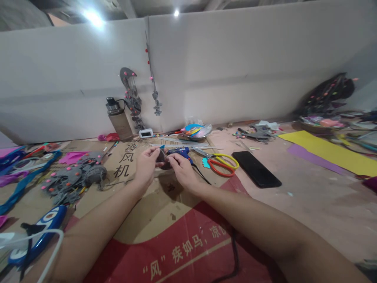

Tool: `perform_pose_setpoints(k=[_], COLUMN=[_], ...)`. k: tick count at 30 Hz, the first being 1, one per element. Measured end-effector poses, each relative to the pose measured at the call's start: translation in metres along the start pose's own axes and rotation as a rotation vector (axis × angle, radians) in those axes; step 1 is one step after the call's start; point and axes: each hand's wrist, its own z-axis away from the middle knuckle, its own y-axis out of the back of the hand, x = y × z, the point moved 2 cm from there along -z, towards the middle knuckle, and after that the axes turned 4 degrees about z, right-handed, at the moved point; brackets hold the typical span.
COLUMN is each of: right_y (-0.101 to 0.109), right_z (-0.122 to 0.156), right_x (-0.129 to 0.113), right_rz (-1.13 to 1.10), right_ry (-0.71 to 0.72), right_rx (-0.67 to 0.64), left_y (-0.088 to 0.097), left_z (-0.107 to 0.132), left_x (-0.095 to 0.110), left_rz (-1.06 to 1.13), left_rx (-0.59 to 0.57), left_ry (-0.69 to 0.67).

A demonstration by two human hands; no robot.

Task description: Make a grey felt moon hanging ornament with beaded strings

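Over the middle of the cardboard, both my hands hold a small dark grey piece, perhaps felt (160, 157). My left hand (147, 163) is closed, pinching its left side between thumb and fingers. With fingertips pressed together, my right hand (183, 168) pinches its right side. A small blue tip shows above the piece; I cannot tell whether it belongs to it. Just behind my right hand lies a blue glue gun (183, 151), its black cord running toward me. To its right are scissors (223, 162) with yellow and red handles, beside a turquoise cutout (205, 162).
A black phone (256, 169) lies right of the scissors. Grey felt ornaments with coloured beads (73, 173) are heaped at left. A bottle (120, 122), small digital clock (146, 133) and dish of scraps (197, 133) stand near the white wall. Yellow sheets (330, 151) lie far right.
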Motion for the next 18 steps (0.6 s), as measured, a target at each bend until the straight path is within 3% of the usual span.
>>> perform_pose_setpoints(k=[2,4,7,9,13,18], right_y=[0.007,0.02,0.04,0.048,0.049,0.049], right_z=[-0.006,-0.014,-0.026,-0.031,-0.032,-0.035], right_x=[-0.003,-0.003,0.008,0.021,0.041,0.047], right_rz=[0.211,0.445,0.763,0.903,0.902,0.78], right_ry=[0.113,0.164,0.016,-0.146,-0.352,-0.435], right_rx=[-0.062,-0.039,0.048,-0.013,-0.233,-0.258], left_y=[0.007,0.014,0.022,0.024,0.024,0.023], left_z=[-0.009,-0.017,-0.024,-0.026,-0.024,-0.022], left_x=[0.005,0.008,0.009,0.009,0.006,0.001], left_rz=[0.067,0.119,0.164,0.173,0.128,0.081], left_rx=[0.061,0.098,0.114,0.112,0.11,0.107], left_ry=[-0.026,-0.064,-0.092,-0.094,-0.088,-0.059])
